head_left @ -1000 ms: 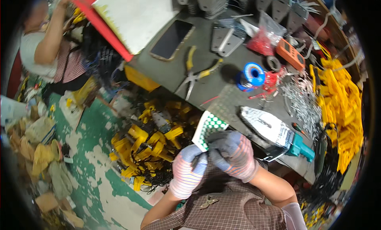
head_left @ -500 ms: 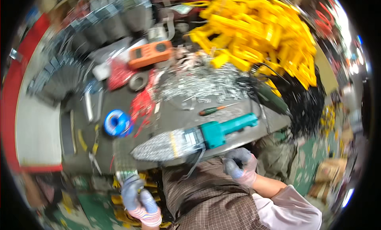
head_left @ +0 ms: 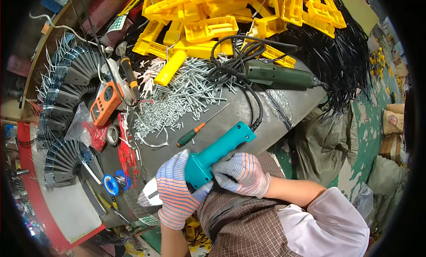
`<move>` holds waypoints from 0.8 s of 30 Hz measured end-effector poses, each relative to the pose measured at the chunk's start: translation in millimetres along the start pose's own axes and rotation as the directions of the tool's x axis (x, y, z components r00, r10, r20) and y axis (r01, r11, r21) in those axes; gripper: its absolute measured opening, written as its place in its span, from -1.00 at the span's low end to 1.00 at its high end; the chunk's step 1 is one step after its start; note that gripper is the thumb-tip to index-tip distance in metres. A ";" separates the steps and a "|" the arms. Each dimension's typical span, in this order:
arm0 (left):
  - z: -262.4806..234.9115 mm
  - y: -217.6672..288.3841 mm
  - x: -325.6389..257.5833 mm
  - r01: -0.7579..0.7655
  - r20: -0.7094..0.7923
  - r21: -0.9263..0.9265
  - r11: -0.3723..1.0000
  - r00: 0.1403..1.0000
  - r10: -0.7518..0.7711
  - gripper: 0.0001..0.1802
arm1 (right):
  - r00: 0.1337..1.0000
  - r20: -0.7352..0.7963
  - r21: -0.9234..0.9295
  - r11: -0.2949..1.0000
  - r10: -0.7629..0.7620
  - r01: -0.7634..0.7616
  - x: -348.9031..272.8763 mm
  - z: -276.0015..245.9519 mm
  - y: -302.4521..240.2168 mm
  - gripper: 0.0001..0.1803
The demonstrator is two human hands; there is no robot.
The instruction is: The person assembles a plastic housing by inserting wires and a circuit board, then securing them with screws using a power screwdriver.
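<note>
Both my hands wear striped knit gloves. My left hand (head_left: 176, 195) wraps around the front of a teal hot-air gun (head_left: 217, 153) with a silver nozzle end. My right hand (head_left: 241, 173) rests against the same teal body from the right side, fingers curled on it. The tool's black cord (head_left: 248, 92) runs up across the grey bench (head_left: 248, 110). A green-handled screwdriver (head_left: 195, 132) lies just above my left hand.
A heap of silver screws (head_left: 182, 97) covers the bench middle. Yellow plastic housings (head_left: 230, 17) pile at the back, beside a green power tool (head_left: 275, 75). An orange meter (head_left: 105, 104), a blue solder spool (head_left: 113, 183) and several grey finned parts (head_left: 66, 79) lie left.
The view swung right along the bench. My left hand let go of a small green-patterned card and both hands came together onto the teal tool.
</note>
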State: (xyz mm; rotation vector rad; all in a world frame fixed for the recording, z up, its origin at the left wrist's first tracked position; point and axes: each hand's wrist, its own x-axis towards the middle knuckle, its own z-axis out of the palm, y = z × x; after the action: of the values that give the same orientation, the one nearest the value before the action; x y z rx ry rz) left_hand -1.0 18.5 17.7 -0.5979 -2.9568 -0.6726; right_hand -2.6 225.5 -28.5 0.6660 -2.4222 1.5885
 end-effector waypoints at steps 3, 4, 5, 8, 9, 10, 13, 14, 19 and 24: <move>0.5 0.0 2.7 0.020 0.036 0.022 1.000 0.999 -0.021 0.00 | 0.997 0.070 -0.001 1.000 0.011 -0.011 0.9 -0.4 -3.1 -0.79; -0.8 0.1 1.6 0.024 0.031 0.024 0.999 0.999 -0.024 0.00 | 0.994 0.108 0.077 0.997 -0.018 0.010 4.3 -3.3 -5.0 -0.71; -2.1 0.2 0.9 0.026 0.025 0.025 0.999 0.999 -0.027 0.01 | 0.994 0.107 0.083 0.996 -0.022 0.013 2.1 -7.9 -12.2 -0.71; -2.5 2.1 5.1 0.029 0.039 0.060 0.998 0.999 -0.031 0.03 | 0.856 0.504 0.164 0.986 -0.113 0.034 -19.5 -32.8 -19.8 -0.58; -4.5 4.3 7.9 0.022 0.038 0.059 0.998 0.999 -0.024 0.03 | 0.859 0.500 0.159 0.987 -0.112 0.036 -25.7 -31.8 -17.4 -0.58; -4.8 8.1 14.2 0.073 0.079 0.050 0.996 0.994 -0.077 0.03 | 0.880 0.439 0.204 0.974 -0.184 0.102 -27.8 -32.4 -15.9 -0.61; -2.8 9.4 23.7 0.065 0.096 0.050 0.997 0.993 -0.069 0.03 | 0.900 0.358 0.139 0.967 -0.249 0.213 -13.1 -61.6 -8.9 -0.66; -3.3 5.7 22.1 0.033 0.075 0.077 0.997 0.996 -0.039 0.02 | 0.935 0.277 0.031 0.975 -0.220 0.220 -5.3 -73.6 -6.9 -0.68; -22.0 3.5 -4.6 0.185 0.014 0.079 0.980 0.982 -0.187 0.00 | 0.978 -0.131 -0.600 0.798 -0.165 0.054 23.8 -143.7 15.4 -0.67; -53.0 26.0 -9.6 0.314 -0.119 0.073 0.947 0.945 -0.304 -0.02 | 0.994 -0.105 -0.858 0.508 -0.033 -0.074 49.5 -173.9 47.8 -0.33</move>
State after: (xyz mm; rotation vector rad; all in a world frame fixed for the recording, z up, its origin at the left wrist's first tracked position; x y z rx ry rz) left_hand 15.9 14.1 74.9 -0.0847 -2.9866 -0.5636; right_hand -85.6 384.9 23.3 0.3134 -2.6689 0.1993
